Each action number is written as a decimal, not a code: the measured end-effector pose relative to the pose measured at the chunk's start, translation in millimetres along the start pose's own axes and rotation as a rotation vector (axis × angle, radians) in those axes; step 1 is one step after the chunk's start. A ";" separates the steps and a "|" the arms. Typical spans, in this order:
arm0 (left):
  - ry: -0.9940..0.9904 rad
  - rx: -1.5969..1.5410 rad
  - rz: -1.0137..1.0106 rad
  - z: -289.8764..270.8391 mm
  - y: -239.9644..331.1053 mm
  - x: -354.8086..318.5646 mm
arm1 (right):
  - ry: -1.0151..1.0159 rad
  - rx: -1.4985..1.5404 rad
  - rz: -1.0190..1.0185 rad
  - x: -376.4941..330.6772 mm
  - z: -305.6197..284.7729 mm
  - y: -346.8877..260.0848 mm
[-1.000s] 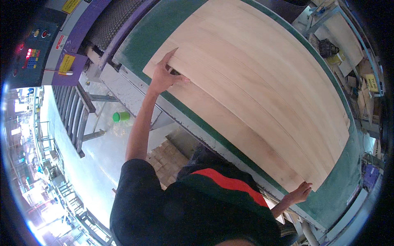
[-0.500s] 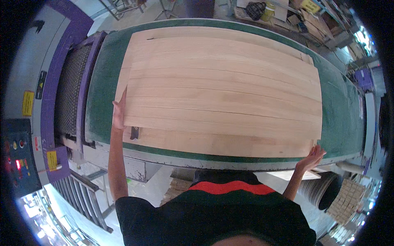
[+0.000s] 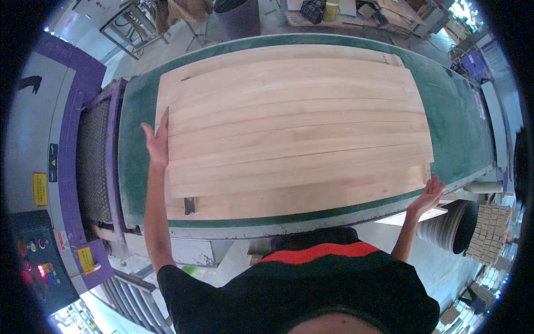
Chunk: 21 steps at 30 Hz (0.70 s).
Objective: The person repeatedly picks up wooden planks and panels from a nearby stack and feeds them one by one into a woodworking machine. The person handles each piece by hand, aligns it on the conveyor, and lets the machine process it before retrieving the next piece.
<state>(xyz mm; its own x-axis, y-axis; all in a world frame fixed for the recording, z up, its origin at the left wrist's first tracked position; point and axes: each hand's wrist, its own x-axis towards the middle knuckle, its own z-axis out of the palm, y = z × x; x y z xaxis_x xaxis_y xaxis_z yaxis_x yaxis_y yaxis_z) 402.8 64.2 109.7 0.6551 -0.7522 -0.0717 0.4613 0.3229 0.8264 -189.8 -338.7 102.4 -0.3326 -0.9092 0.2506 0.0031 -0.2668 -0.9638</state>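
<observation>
A wide panel of pale wooden boards (image 3: 300,122) lies side by side on the green belt (image 3: 461,122). Under it, wood of a lower layer (image 3: 311,197) shows along the near side, with a small dark piece (image 3: 190,205) close to its near left corner. My left hand (image 3: 158,143) is flat against the left edge of the boards, fingers straight and thumb apart. By the near right corner, my right hand (image 3: 428,197) has its fingers extended and grips nothing; whether it touches the wood I cannot tell.
A purple and grey machine (image 3: 67,128) with a textured roller opening stands left, its control panel (image 3: 41,259) lit red. Beyond the belt are a dark bin (image 3: 238,19) and a cluttered low table (image 3: 356,19). Stacked wood blocks (image 3: 489,234) stand at right.
The view has turned, so the belt sits at a different slant. My left thumb has spread away from the fingers, and my right hand's fingers have straightened beside the corner.
</observation>
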 end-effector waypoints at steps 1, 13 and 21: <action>-0.025 -0.062 -0.027 -1.7 3.4 3.0 | -0.015 0.031 0.007 2.1 -2.3 3.1; 0.203 0.363 0.073 -81.0 12.2 79.7 | -0.013 0.007 -0.033 -4.8 -18.5 -2.3; 0.318 0.553 0.164 -68.1 22.5 102.2 | 0.072 -0.069 -0.190 -16.2 -30.1 -21.1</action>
<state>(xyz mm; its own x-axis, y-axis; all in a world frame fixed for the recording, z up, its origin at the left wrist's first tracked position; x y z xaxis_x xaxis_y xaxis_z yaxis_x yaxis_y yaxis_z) 520.9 33.8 83.0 0.8747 -0.4846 -0.0117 0.0202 0.0123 0.9997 -212.9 -308.7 115.9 -0.3871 -0.8190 0.4236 -0.1299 -0.4064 -0.9044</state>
